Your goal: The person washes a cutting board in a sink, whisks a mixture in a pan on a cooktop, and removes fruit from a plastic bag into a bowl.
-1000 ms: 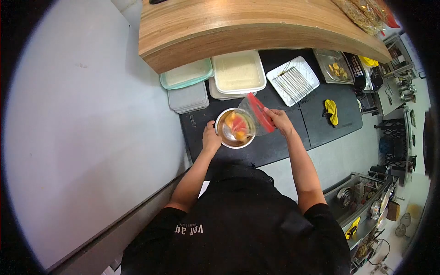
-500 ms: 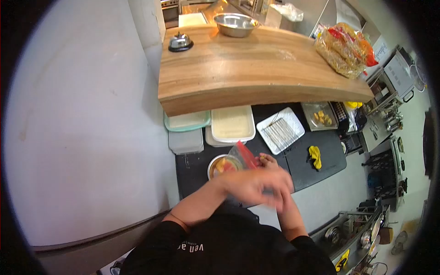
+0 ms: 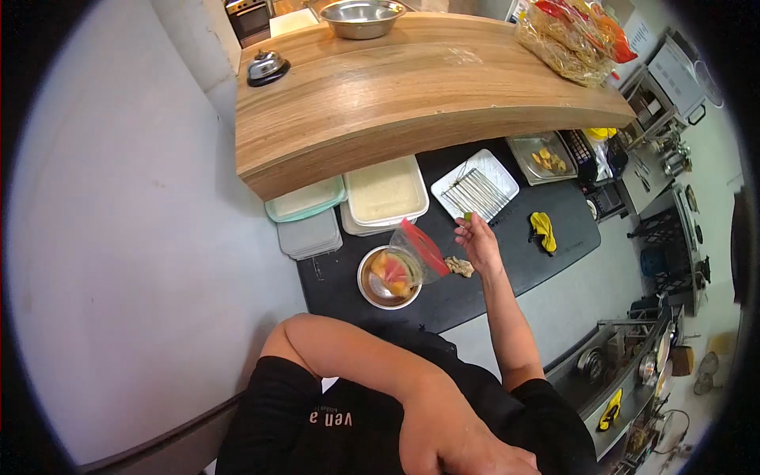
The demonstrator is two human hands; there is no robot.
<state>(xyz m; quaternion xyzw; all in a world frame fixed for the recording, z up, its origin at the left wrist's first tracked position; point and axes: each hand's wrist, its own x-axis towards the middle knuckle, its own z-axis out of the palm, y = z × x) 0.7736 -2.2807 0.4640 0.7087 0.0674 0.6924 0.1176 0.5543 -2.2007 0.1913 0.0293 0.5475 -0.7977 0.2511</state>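
My right hand (image 3: 476, 239) is raised over the black worktop, its fingertips pinched on a small green piece (image 3: 468, 216). Just beyond it lies a white tray (image 3: 451, 207) with a row of thin metal rods (image 3: 479, 195). My left arm crosses my chest, and my left hand (image 3: 483, 455) is low by my right sleeve, its fingers mostly hidden. A clear zip bag (image 3: 410, 257) with a red strip leans in a metal bowl (image 3: 365, 291), with orange and red pieces (image 3: 392, 273) showing there. Beside the bag sits a knobbly beige piece (image 3: 459, 267).
A raised wooden shelf (image 3: 380, 87) spans the far side, carrying a bell (image 3: 267, 67), a steel bowl (image 3: 362, 28) and a bagged bundle (image 3: 574, 43). Lidded tubs (image 3: 386, 192) stand left. A yellow cloth (image 3: 542, 230) and a metal pan (image 3: 522, 172) are to the right.
My right hand has moved forward, away from the bag, with the green piece. My left hand has dropped from above the right hand to beside my right sleeve. The view has shifted.
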